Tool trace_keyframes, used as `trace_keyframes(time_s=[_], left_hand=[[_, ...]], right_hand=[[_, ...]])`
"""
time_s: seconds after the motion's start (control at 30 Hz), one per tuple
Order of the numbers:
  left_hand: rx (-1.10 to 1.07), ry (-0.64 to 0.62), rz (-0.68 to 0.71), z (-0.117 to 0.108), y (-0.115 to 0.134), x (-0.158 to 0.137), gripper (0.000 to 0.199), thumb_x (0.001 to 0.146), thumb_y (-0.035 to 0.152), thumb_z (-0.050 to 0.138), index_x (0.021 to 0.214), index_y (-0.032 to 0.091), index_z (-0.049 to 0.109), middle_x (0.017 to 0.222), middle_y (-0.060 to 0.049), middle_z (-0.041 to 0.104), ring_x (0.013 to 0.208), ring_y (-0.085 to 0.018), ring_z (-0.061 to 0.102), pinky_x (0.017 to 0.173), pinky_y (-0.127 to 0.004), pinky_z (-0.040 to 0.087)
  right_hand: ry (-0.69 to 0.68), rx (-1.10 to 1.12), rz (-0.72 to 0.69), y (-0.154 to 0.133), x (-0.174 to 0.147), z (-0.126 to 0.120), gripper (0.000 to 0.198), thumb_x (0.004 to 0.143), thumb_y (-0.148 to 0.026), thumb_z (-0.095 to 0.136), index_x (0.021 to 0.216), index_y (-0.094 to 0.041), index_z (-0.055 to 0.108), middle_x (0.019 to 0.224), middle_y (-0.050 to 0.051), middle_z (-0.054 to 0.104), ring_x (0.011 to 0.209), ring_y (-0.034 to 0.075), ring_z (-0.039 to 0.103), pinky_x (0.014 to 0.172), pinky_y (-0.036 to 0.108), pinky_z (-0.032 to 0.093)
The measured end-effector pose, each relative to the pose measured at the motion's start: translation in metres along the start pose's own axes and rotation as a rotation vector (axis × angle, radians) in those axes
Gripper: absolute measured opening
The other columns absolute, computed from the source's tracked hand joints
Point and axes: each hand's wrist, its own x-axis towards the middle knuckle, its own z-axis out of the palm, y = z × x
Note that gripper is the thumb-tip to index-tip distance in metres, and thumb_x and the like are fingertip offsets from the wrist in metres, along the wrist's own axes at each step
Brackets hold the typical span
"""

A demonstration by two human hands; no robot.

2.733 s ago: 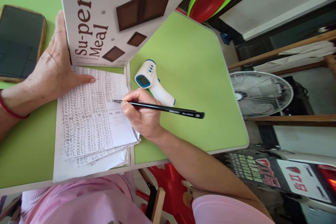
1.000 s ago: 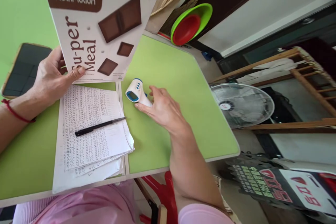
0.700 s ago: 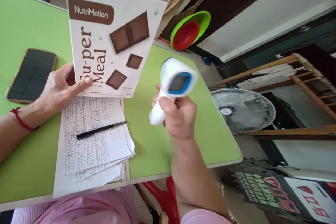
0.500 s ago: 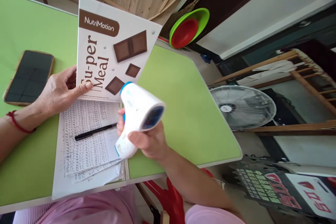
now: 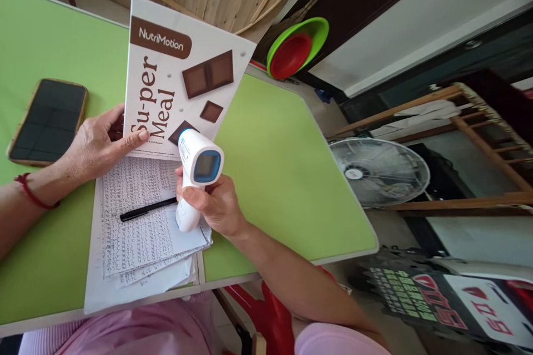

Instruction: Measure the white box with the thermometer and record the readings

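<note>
My left hand [image 5: 97, 141] grips the lower left edge of a white box [image 5: 166, 75] printed "NutriMotion Su-per Meal" with brown chocolate pieces, its thumb across the front. The box stands tilted above the table. In my right hand [image 5: 220, 205] is a white and blue infrared thermometer [image 5: 191, 177], held by its handle. The thermometer's small grey screen faces me, and its head overlaps the box's lower right part. Beneath both hands lie handwritten sheets of paper [image 5: 137, 249], with a black pen [image 5: 145, 209] across them.
A dark phone [image 5: 48, 122] in a brown case lies left of my left hand on the green table [image 5: 287, 177]. Beyond the table's right edge stand a fan [image 5: 378, 172] and a wooden frame [image 5: 491, 127]. Green and red basins [image 5: 291, 55] are behind the table.
The thermometer has moved left and turned so that its screen faces me. The box has shifted slightly right in my left hand. The pen and papers stay put.
</note>
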Motion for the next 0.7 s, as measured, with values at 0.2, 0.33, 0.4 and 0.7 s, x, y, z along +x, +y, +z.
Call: trace_keyframes(time_s=[0.2,0.33,0.4,0.7], left_hand=[[-0.021,-0.004,-0.018,0.0007,0.0002,0.0005,0.060,0.083,0.061,0.065,0.117,0.012,0.069,0.072,-0.002,0.067,0.052,-0.010,0.045,0.044,-0.019,0.032],[-0.025,-0.011,-0.025,0.0008,0.0003,0.0006,0.062,0.082,0.062,0.065,0.119,0.012,0.068,0.073,-0.002,0.068,0.052,-0.010,0.046,0.044,-0.019,0.033],[-0.034,-0.008,-0.025,0.0010,-0.0003,0.0005,0.060,0.082,0.061,0.066,0.117,0.011,0.069,0.071,-0.001,0.067,0.052,-0.010,0.047,0.043,-0.018,0.034],[-0.110,0.005,-0.055,0.0043,-0.0048,-0.0023,0.069,0.078,0.066,0.072,0.125,0.016,0.064,0.092,-0.005,0.074,0.071,-0.018,0.069,0.063,-0.024,0.058]], right_hand=[[-0.003,0.025,0.006,0.0031,-0.0012,0.0000,0.039,0.067,-0.052,0.079,0.067,-0.020,0.057,0.063,-0.003,0.055,0.057,0.011,0.052,0.054,0.028,0.045],[-0.012,0.038,0.017,0.0032,-0.0021,-0.0015,0.038,0.068,-0.052,0.079,0.068,-0.020,0.058,0.063,-0.002,0.056,0.057,0.011,0.052,0.054,0.029,0.046],[-0.020,0.043,0.023,0.0029,-0.0019,-0.0020,0.038,0.067,-0.052,0.080,0.068,-0.020,0.058,0.064,-0.002,0.057,0.058,0.011,0.053,0.055,0.029,0.046],[0.019,-0.023,-0.023,-0.0059,-0.0017,-0.0007,0.034,0.065,-0.047,0.080,0.073,-0.021,0.059,0.064,-0.003,0.056,0.058,0.010,0.049,0.054,0.027,0.044]])
